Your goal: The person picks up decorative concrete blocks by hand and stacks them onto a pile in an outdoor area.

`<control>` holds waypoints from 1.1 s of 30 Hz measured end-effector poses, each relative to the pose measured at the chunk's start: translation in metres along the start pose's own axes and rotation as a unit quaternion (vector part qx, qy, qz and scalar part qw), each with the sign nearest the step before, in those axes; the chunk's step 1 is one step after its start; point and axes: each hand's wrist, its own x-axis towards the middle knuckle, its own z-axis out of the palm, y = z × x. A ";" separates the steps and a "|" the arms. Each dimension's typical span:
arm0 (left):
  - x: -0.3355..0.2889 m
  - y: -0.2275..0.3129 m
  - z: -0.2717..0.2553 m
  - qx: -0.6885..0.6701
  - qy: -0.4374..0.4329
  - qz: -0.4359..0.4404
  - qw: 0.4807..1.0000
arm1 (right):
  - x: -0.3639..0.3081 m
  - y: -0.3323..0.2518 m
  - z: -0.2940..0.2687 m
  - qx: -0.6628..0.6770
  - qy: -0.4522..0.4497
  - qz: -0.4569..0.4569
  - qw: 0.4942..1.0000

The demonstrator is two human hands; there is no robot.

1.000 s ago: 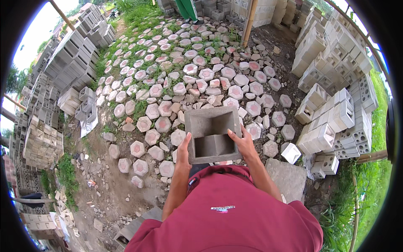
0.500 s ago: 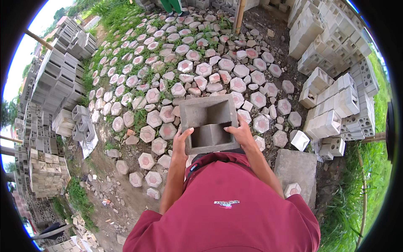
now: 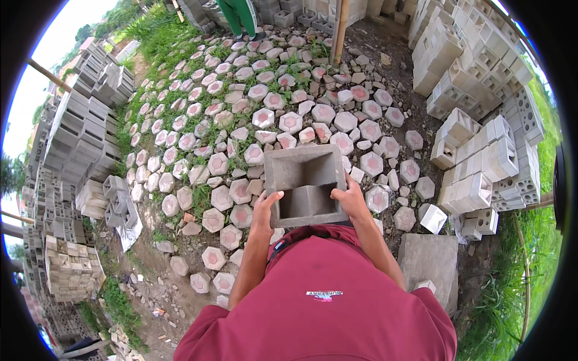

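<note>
A grey hollow concrete block (image 3: 304, 154) is held up in front of my waist, its open cells facing up at me and a V-shaped web inside. My left hand (image 3: 265, 207) grips its left side, with the thumb over the near left rim. On the opposite side my right hand (image 3: 351, 200) clasps the block the same way, thumb on the rim. The other fingers of both hands are largely hidden behind the block's walls. Beneath and beyond the block, hexagonal paving stones (image 3: 291, 123) with reddish centres cover the ground.
Stacked concrete blocks stand along the left (image 3: 84, 129) and along the right (image 3: 481, 159). A flat concrete slab (image 3: 428, 265) lies by my right side. Ahead rises a wooden pole (image 3: 341, 33). Farther off stands a person in green trousers (image 3: 238, 17). Rubble lies at the lower left.
The block and both hands sit slightly lower and farther right in view, still gripped alike. The view has tilted up a little, showing more of the person in green trousers.
</note>
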 end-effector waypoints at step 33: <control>0.305 0.185 0.258 -0.061 0.072 0.035 0.995 | 0.435 -0.201 -0.111 -0.016 -0.126 -0.002 0.992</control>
